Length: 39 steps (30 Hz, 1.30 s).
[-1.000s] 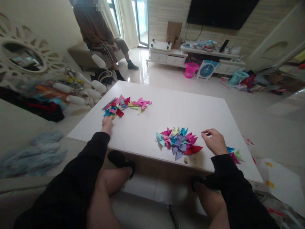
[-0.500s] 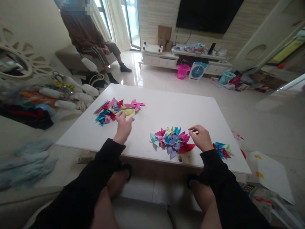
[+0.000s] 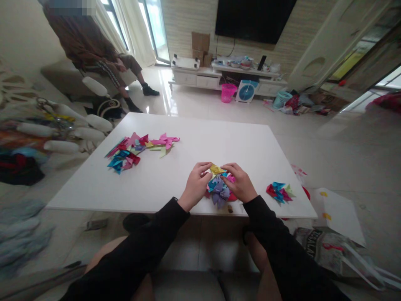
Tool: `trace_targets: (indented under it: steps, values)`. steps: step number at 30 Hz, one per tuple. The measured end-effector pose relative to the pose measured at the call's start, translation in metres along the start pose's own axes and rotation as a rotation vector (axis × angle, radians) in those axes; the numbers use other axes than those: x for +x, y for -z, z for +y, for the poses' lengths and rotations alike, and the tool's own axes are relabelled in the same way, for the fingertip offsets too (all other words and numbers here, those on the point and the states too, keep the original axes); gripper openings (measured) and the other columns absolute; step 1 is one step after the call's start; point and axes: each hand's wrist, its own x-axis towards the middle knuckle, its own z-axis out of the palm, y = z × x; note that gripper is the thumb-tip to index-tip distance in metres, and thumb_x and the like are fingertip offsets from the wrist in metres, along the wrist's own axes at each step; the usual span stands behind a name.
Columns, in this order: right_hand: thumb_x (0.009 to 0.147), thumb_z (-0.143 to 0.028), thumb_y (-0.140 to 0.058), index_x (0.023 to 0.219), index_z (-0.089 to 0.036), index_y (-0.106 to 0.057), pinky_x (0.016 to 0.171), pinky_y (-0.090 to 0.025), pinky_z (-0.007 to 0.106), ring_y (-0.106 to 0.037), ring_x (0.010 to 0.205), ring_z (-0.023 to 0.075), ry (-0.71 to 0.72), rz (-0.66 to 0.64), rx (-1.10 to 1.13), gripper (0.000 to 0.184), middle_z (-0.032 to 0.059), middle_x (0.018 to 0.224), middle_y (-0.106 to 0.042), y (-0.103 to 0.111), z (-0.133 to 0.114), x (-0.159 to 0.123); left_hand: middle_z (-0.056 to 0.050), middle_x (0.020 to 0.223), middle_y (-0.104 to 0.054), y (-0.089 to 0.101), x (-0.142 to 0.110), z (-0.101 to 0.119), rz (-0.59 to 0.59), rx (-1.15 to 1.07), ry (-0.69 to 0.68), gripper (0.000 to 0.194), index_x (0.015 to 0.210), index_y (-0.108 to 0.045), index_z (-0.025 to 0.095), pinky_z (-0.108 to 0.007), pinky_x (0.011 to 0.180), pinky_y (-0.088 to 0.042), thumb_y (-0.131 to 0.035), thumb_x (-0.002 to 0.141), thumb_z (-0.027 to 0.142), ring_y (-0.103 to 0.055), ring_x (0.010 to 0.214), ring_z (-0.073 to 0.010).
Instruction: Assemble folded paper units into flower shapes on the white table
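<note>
Yellow folded paper piece point(image 3: 216, 169) is held between the two hands, above the centre paper cluster point(image 3: 220, 193) near the front edge of the white table point(image 3: 163, 188). Left hand point(image 3: 196, 182): thumb and fingers slightly parted, gripping the left end of the piece. Right hand point(image 3: 238, 182): thumb and fingers slightly parted, gripping the right end. A multicoloured left paper cluster point(image 3: 125, 154) lies toward the table's left side; a smaller right paper cluster point(image 3: 280, 192) lies near the right edge. Containers: a pink basket point(image 3: 228, 93) stands on the floor before the TV cabinet point(image 3: 196, 79), contents not distinguishable. A light-blue basket point(image 3: 282, 100) stands farther right, beside loose items; its contents cannot be determined. Cardboard boxes point(image 3: 200, 44) rest on the cabinet, and bowls point(image 3: 246, 63) sit to their right, contents unclear.
</note>
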Motion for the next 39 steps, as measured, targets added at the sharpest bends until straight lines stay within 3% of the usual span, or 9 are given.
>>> trace_targets:
  steps: [5, 12, 18, 22, 31, 39]
  values:
    - [0.094, -0.017, -0.061, 0.098, -0.021, -0.067, 0.081, -0.051, 0.037, -0.064, 0.092, 0.0234, -0.013, -0.003, -0.008, 0.009, 0.0072, 0.095, -0.066, 0.0, 0.0, -0.003, -0.01, 0.121, -0.069, 0.004, 0.002, 0.0, 0.031, 0.007, 0.01, 0.03, 0.102, -0.078, 0.017, -0.042, 0.107, -0.051, -0.058, 0.081, 0.015, -0.064, 0.117, -0.0241]
    - [0.094, -0.013, -0.06, 0.095, -0.021, -0.069, 0.078, -0.049, 0.034, -0.063, 0.087, 0.0222, 0.033, 0.007, -0.042, 0.012, 0.0064, 0.089, -0.067, -0.002, -0.001, -0.007, -0.011, 0.12, -0.067, 0.007, 0.0, -0.004, 0.014, 0.043, 0.012, 0.03, 0.102, -0.076, 0.016, -0.04, 0.096, -0.057, -0.058, 0.079, 0.01, -0.068, 0.11, -0.0223]
    - [0.096, -0.014, -0.059, 0.095, -0.02, -0.07, 0.078, -0.05, 0.034, -0.063, 0.087, 0.0218, 0.12, -0.014, -0.117, 0.012, 0.0078, 0.091, -0.069, -0.005, -0.002, -0.007, -0.01, 0.127, -0.063, 0.023, 0.001, 0.004, -0.062, 0.443, -0.318, 0.024, 0.099, -0.076, 0.021, -0.048, 0.11, -0.046, -0.075, 0.077, 0.015, -0.057, 0.123, -0.026]
    - [0.096, -0.014, -0.058, 0.094, -0.02, -0.071, 0.078, -0.049, 0.034, -0.061, 0.086, 0.0215, 0.177, -0.051, -0.173, 0.014, 0.0077, 0.091, -0.069, -0.007, -0.004, -0.006, -0.009, 0.123, -0.065, 0.032, 0.004, 0.001, -0.181, 0.619, -0.435, 0.019, 0.099, -0.076, 0.023, -0.047, 0.106, -0.047, -0.078, 0.08, 0.024, -0.055, 0.12, -0.0274]
    - [0.097, -0.013, -0.057, 0.097, -0.019, -0.071, 0.076, -0.047, 0.034, -0.06, 0.086, 0.0221, 0.254, -0.104, -0.203, 0.016, 0.0086, 0.091, -0.07, -0.011, -0.011, -0.007, -0.007, 0.103, -0.069, 0.036, 0.008, -0.006, -0.415, 0.72, -0.422, 0.012, 0.1, -0.073, 0.021, -0.037, 0.091, -0.051, -0.069, 0.09, 0.025, -0.063, 0.1, -0.022]
    - [0.098, -0.015, -0.055, 0.097, -0.02, -0.07, 0.076, -0.046, 0.034, -0.059, 0.088, 0.022, 0.26, -0.101, -0.207, 0.016, 0.0084, 0.092, -0.07, -0.01, -0.012, -0.008, -0.006, 0.1, -0.066, 0.037, 0.007, -0.005, -0.385, 0.708, -0.391, 0.013, 0.099, -0.064, 0.02, -0.035, 0.087, -0.05, -0.066, 0.087, 0.016, -0.062, 0.097, -0.0221]
